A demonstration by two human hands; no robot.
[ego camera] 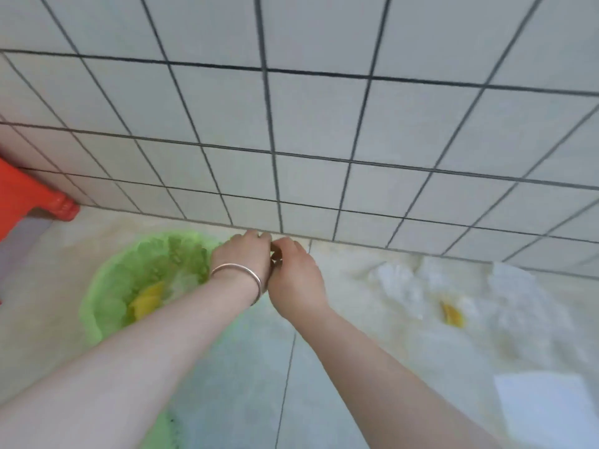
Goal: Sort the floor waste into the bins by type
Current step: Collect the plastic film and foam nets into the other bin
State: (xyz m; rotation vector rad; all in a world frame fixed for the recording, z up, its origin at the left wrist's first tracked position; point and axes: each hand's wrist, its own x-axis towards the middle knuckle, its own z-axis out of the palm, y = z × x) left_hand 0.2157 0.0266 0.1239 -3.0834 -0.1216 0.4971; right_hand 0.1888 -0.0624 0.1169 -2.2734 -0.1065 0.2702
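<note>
Both our forearms reach forward from the bottom edge, and the hands meet just above the floor at the foot of the wall. Our left hand (244, 254), wearing a silver bangle (238, 275) at the wrist, has its fingers curled toward our right hand (293, 270), whose fingers curl back the same way; the two grips touch at the fingertips and seem to pinch something small and brownish between them, though blur keeps us from telling what it is or which grip truly holds it.

Behind the grips rises a white tiled wall (324, 124) with dark grout lines. Beneath them lies the pale floor (246, 367).

Left of the grips and just beside our left wrist sits a bin lined with a green bag (110, 286), holding yellow peel (147, 301) and some pale scraps. Further left, well apart, stands a red plastic stool (29, 202).

Right of the grips, crumpled white paper (405, 283) lies scattered on the floor near the wall, with a small yellow peel piece (452, 314) among it. A flat white sheet (547, 413) lies nearer us, right of our right forearm.
</note>
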